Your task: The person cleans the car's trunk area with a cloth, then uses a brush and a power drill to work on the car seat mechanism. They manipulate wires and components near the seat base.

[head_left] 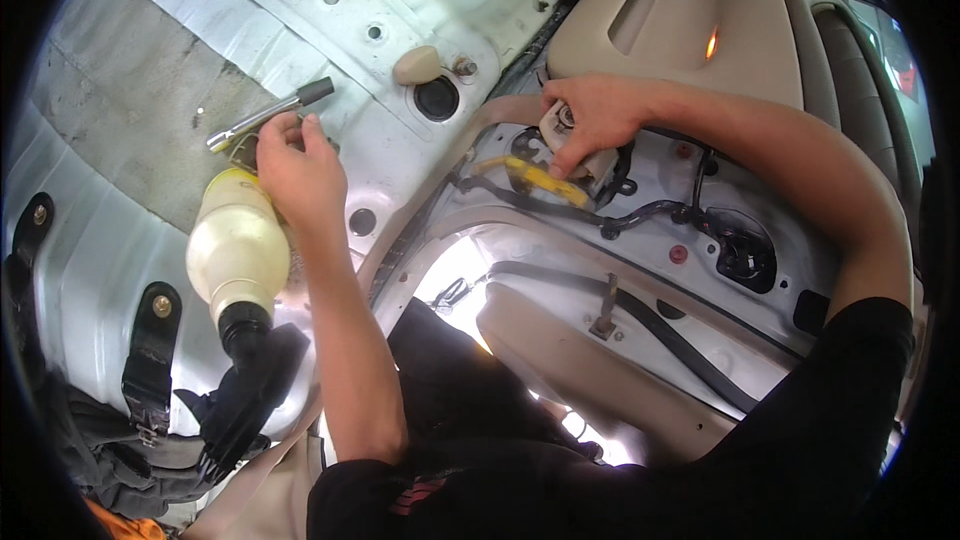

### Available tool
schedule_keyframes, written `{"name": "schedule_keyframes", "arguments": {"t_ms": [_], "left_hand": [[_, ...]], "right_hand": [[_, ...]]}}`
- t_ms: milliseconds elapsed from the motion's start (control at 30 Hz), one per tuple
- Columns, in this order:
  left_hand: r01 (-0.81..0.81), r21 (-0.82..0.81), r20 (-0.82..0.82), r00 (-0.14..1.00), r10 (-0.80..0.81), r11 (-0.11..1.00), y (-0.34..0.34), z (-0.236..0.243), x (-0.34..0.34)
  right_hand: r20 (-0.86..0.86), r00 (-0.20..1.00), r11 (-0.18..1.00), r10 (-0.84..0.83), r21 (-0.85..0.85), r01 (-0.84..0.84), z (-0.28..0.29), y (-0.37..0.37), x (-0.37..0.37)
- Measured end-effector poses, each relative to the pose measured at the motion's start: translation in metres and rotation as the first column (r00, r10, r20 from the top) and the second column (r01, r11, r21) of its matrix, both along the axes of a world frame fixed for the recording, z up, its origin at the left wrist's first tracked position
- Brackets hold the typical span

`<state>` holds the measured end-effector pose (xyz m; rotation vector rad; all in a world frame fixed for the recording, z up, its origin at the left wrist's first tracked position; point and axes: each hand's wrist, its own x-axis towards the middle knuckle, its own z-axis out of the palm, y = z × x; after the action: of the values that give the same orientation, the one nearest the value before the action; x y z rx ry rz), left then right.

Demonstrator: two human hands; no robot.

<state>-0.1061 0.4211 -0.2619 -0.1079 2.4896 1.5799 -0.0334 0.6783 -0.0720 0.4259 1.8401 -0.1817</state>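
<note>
My left hand has curled fingers at a metal bar tool with a dark end and a small metal piece behind it; I cannot make out what it holds. Beneath it lies a translucent cream bottle with a yellow rim and a black nozzle. On the inner body panel at right, my right hand grips a pale beige fitting, its thumb down beside a yellow connector among black wiring.
A car's bare metal floor has holes, plugs and a loose beige cap. Beige trim borders the upper right. Black straps, dark gloves or cloth and an orange item occupy the lower left.
</note>
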Motion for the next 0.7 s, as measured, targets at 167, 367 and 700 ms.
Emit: {"name": "schedule_keyframes", "arguments": {"t_ms": [167,367,700], "left_hand": [[0.044,0.200,0.221,0.971,-0.088,0.979,0.005,0.036,0.016],[0.393,0.815,-0.045,0.774,-0.631,0.425,0.039,0.115,0.078],[0.821,0.476,-0.315,0.495,-0.810,0.316,0.108,0.140,0.095]], "right_hand": [[0.031,0.999,0.999,-0.041,-0.002,0.041,0.001,0.001,0.003],[0.013,1.000,0.999,-0.021,-0.033,0.022,-0.006,0.006,0.007],[0.217,0.957,0.969,-0.191,-0.113,0.219,-0.018,0.028,-0.006]]}}
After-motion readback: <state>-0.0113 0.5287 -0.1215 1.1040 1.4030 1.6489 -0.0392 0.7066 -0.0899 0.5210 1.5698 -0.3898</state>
